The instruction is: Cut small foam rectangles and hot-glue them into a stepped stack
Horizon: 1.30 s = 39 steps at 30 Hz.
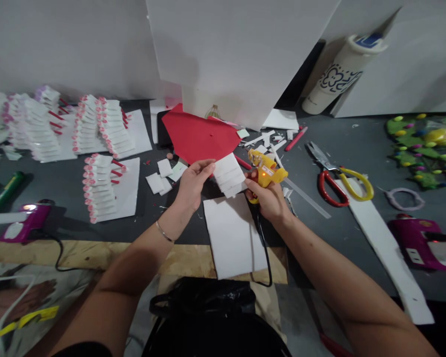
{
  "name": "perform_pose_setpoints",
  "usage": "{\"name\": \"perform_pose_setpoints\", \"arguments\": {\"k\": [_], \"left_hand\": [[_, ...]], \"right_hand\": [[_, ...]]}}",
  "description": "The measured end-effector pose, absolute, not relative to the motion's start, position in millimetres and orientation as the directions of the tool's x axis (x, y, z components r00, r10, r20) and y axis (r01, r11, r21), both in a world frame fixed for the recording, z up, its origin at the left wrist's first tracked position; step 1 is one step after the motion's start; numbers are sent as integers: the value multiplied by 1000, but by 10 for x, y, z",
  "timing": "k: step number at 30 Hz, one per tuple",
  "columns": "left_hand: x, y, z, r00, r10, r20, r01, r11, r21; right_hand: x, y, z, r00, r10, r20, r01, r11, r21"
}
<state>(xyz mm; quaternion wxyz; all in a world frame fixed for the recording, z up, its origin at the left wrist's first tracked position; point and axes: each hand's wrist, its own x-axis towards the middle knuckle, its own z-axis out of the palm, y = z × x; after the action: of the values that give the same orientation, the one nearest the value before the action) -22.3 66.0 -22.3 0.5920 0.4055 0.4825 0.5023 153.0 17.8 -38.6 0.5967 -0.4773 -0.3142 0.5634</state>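
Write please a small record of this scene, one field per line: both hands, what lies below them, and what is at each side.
Left hand: holds small white pieces by their edge
Right hand: grips a yellow glue gun, its orange light lit
Below hands: a white sheet, jutting past the table edge
Behind hands: a red sheet
Left side: rows of white-and-pink pieces
Right side: scissors with red and yellow handles

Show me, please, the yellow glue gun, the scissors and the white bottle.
Yellow glue gun [268, 171]: head view, on its body.
Scissors [331, 167]: head view, on metal near the pivot.
White bottle [335, 77]: head view, on its patterned side.
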Motion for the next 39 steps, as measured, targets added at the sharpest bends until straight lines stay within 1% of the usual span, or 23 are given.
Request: {"name": "perform_pose_setpoints", "arguments": {"k": [4, 9, 12, 22, 29, 34, 39], "left_hand": [[-218, 645, -211, 53, 985, -167, -219, 175, 960], [-193, 614, -214, 226, 954, -195, -236, 248, 940], [-186, 604, -218, 278, 931, -236, -219, 301, 928], [-180, 565, -165, 259, 929, -264, -187, 316, 930], [-166, 549, -178, 239, 932, -273, -173, 318, 932], [-175, 559, -182, 245, 931, -271, -175, 318, 932], [-169, 539, -154, 283, 911, -299, -126, 344, 930]], "right_hand": [[1537, 179, -405, 173, 972, -157, -356, -87, -930], [1544, 174, -422, 157, 976, -152, -330, -93, -939], [1544, 166, -422, 153, 975, -161, -322, -104, -941], [1520, 156, -350, 154, 970, -191, -304, -137, -943], [1522, 140, -371, 136, 976, -170, -302, -122, -945], [1530, 132, -357, 143, 978, -150, -285, -104, -953], [1553, 156, -363, 171, 975, -145, -310, -86, -947]]}}
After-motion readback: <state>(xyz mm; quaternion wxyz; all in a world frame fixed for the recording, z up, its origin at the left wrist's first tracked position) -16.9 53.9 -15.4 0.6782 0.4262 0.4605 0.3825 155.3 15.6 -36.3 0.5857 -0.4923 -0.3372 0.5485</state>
